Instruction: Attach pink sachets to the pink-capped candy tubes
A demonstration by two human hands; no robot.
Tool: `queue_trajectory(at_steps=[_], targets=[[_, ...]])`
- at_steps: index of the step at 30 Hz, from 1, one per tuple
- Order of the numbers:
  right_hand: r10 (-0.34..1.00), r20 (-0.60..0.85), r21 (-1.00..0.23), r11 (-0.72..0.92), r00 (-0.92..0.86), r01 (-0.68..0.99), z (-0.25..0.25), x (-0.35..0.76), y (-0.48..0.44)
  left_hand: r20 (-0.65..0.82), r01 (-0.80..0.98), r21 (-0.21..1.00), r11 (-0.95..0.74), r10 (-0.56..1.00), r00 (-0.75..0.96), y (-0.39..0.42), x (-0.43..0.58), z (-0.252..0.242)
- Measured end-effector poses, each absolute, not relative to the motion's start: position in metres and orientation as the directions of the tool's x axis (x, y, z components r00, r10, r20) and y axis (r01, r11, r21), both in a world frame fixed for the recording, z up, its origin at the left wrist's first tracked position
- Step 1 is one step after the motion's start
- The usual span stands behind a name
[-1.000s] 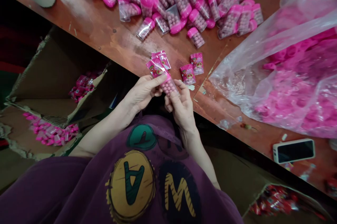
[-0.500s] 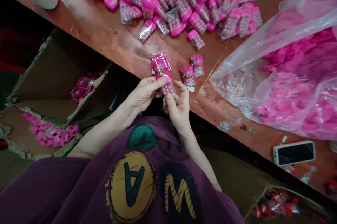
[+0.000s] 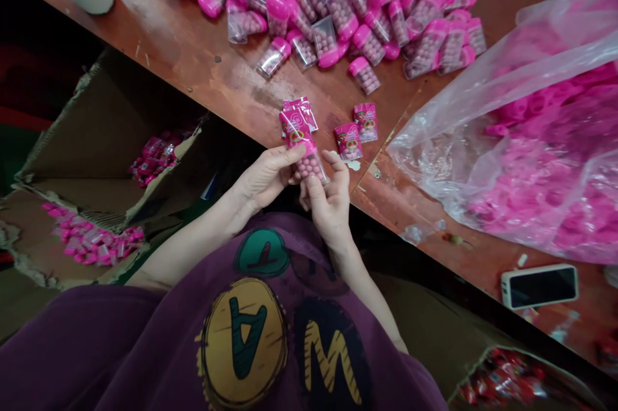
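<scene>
Between my two hands is a clear candy container (image 3: 310, 165) with a pink cap and pink candy balls inside. My left hand (image 3: 271, 172) pinches it at the cap end, thumb on top. My right hand (image 3: 329, 195) grips its lower end with thumb and fingers, the index finger lifted a little. Just beyond the cap, on the table edge, lie a few pink printed wrappers (image 3: 297, 120), partly overlapped by the container. To the right rest two wrapped containers, one nearer (image 3: 348, 142) and one farther (image 3: 365, 121).
A large heap of capped candy containers (image 3: 338, 5) covers the back of the wooden table (image 3: 232, 86). At right lies a plastic bag (image 3: 545, 166) of pink pieces, with a phone (image 3: 539, 286) below. A cardboard box (image 3: 87, 147) with pink packs stands lower left.
The view has shifted slightly, so the table's things sit a bit further right. Both hands keep hold of the container, which has barely moved between them.
</scene>
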State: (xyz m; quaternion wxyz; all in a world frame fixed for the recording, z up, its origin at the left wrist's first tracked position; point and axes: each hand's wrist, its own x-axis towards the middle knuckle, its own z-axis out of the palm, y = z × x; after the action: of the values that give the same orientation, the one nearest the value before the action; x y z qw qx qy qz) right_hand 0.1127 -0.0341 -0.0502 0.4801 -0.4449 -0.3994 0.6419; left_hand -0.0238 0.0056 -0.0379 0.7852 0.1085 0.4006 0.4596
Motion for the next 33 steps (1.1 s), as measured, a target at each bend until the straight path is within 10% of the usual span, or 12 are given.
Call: queue_trajectory(at_steps=[13, 24, 33], targets=[[0.995, -0.036, -0.998, -0.031, -0.095, 0.053, -0.064, 0.115, -0.038, -0.536, -0.633, 0.565, 0.530, 0.818, 0.207, 0.003, -0.021, -0.038], [0.947, -0.246, -0.904, -0.301, -0.205, -0.304, -0.056, 0.113, -0.033, -0.501, -0.560, 0.612, 0.558, 0.822, 0.272, -0.002, -0.033, -0.039], [0.989, -0.078, -0.997, -0.074, -0.123, 0.037, -0.060, 0.113, -0.043, -0.536, -0.589, 0.611, 0.529, 0.824, 0.184, 0.004, -0.028, -0.037]])
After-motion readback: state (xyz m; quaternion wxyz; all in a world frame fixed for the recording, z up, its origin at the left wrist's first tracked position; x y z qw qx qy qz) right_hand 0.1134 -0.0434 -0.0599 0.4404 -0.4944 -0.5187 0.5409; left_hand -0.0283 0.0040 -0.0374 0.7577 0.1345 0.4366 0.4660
